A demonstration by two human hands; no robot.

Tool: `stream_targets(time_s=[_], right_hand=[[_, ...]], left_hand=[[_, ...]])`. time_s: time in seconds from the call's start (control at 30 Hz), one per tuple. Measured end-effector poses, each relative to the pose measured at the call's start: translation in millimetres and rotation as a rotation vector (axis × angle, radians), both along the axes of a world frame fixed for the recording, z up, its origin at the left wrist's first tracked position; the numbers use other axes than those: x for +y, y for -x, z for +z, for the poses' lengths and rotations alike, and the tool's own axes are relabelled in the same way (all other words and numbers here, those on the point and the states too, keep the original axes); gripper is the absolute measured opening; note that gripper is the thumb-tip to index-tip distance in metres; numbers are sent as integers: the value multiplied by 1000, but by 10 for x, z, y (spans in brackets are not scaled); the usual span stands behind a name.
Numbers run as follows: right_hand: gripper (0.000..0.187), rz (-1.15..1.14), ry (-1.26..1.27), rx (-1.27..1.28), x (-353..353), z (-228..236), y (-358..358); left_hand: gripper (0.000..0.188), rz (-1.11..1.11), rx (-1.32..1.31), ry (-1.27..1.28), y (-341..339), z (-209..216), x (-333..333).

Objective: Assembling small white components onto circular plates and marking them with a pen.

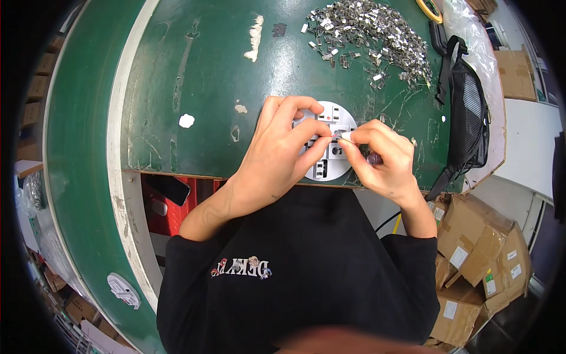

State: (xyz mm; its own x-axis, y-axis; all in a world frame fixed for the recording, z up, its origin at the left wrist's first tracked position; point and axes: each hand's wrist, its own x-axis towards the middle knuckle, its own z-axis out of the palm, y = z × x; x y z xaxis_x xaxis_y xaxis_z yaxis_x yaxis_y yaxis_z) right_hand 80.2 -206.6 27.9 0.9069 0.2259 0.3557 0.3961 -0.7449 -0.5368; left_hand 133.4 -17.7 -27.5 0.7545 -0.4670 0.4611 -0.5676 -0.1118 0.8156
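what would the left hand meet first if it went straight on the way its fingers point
The left hand would probably meet the right hand first, at its fingers, over the white disc; depth is hard to judge here.

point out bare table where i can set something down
Free: scuffed green tabletop between the cream smear and pale left rail; also the green strip beyond that rail, above the white plastic part. Crowded: upper right, silver metal clips, black mesh bag; front middle, left hand and right hand over a round white plastic base.
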Motion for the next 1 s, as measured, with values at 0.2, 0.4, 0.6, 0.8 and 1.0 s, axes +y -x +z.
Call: stream_targets(time_s=[0.2, 0.4, 0.6, 0.8, 1.0], right_hand=[[13, 99, 41, 101, -84, 84, -114], [14, 151, 118, 182, -40, 185, -202], [16, 177, 170, 204, 1, 190, -238], [16, 236, 190, 205, 41, 194, -296], [17, 254, 233, 341, 147, 323, -351]], left_hand=[[14, -16, 65, 11, 5, 27, 50], [14, 18, 87, 34, -13, 13, 98], [14, 46, 55, 37, -30, -18, 110], [14, 57, 82, 42, -29, -9, 96], [12, 67, 122, 44, -34, -27, 92]])
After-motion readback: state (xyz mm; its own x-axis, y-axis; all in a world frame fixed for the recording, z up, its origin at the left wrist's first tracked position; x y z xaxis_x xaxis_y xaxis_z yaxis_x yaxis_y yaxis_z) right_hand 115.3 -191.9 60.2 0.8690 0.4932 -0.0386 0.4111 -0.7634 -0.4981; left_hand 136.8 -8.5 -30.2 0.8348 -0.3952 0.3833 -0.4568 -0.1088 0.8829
